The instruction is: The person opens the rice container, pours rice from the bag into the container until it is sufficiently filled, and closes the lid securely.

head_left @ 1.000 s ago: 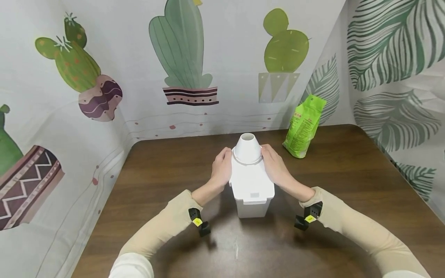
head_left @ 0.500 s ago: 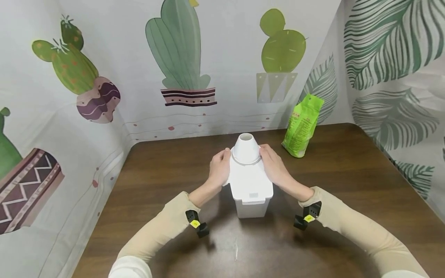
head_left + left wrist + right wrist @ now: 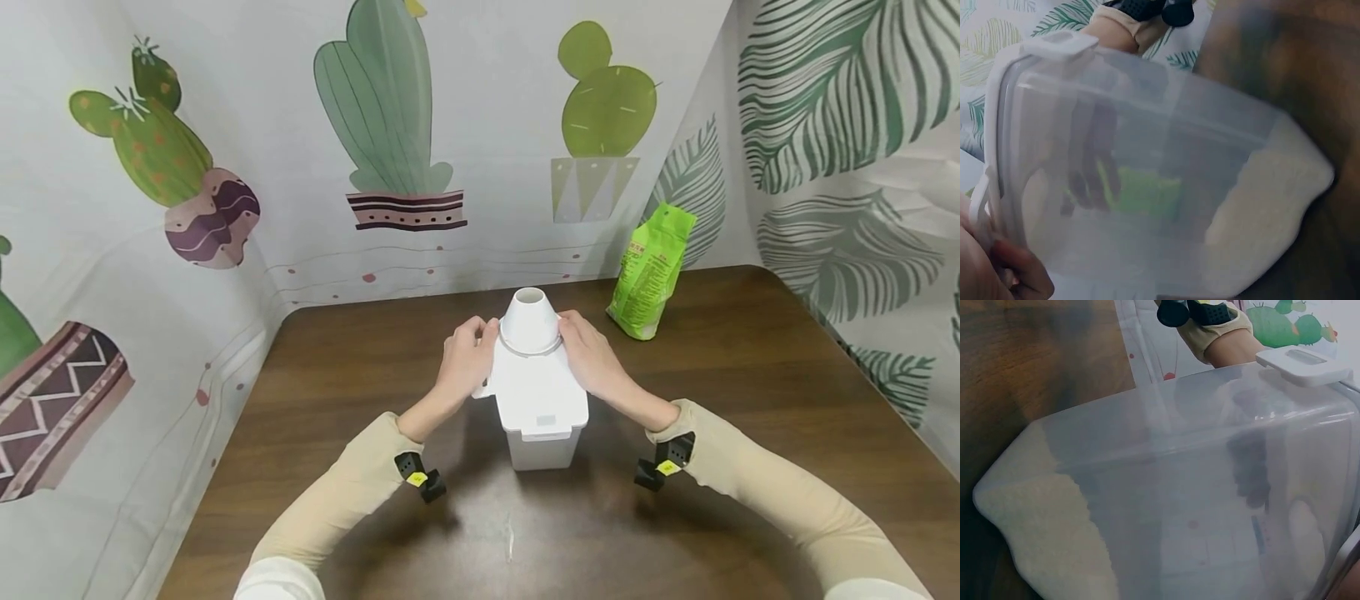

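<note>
A translucent storage container (image 3: 543,452) with a white lid (image 3: 538,392) stands on the brown table. Pale rice-like grains (image 3: 1260,206) fill its bottom end. On the lid's far part sits a white hollow cone-shaped cup (image 3: 529,323). My left hand (image 3: 463,362) holds the lid's left side, fingers curled at a side latch (image 3: 980,203), which sticks outward. Opposite it, my right hand (image 3: 594,357) grips the lid's right edge, thumb beside the cup; its fingers are mostly hidden below the rim. The front latch (image 3: 546,433) juts from the near edge.
A bright green printed bag (image 3: 651,271) stands at the table's back right, beyond my right hand. Behind the table (image 3: 360,375) hangs a white cloth (image 3: 510,100) with cactus and leaf prints. Black cameras are strapped to both wrists.
My left hand has shifted slightly left and its index finger has risen. The left side latch sticks out further from the lid. My right hand and the container have stayed put.
</note>
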Tool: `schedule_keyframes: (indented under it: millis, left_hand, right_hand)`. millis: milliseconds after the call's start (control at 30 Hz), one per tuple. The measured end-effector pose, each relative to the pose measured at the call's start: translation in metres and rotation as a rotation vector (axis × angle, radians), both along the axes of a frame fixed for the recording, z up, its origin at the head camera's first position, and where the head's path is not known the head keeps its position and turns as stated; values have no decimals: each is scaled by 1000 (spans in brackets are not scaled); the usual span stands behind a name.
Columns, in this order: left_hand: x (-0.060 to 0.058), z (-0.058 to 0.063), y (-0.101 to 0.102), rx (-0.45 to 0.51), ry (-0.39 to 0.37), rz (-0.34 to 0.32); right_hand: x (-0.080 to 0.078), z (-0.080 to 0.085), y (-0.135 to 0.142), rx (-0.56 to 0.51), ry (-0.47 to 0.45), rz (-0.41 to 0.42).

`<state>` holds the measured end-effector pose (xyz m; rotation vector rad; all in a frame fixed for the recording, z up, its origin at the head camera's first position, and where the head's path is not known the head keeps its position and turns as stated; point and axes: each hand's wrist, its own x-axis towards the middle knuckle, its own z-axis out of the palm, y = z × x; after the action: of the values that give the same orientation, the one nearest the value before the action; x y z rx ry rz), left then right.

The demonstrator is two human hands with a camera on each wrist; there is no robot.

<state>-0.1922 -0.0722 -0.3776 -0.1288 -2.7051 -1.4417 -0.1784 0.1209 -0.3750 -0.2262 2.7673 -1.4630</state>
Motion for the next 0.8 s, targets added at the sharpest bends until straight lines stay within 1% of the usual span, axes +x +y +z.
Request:
schedule_keyframes:
  millis: [67,133,300,433,600,800]
  left_hand:
    - [-1,2,-2,-20,6,-17]
    - [-2,3,-4,-23,-4,-32]
    - [-5,2,-8,35,-80,-64]
    - [-7,1,-9,56,-107,-75]
    - [-5,1,-11,57,-105,-82]
    - [-1,0,-16,70,-84,-90]
  right_hand:
    - [0,1,0,8,-1,1]
    - [-1,2,0,15,-5,2]
    - [-3,7,2,21,-34,28]
    - [-6,10,5,0,-35,52]
    - [-11,11,8,-26,-20,79]
    - [-20,10,12,-87,-49,161]
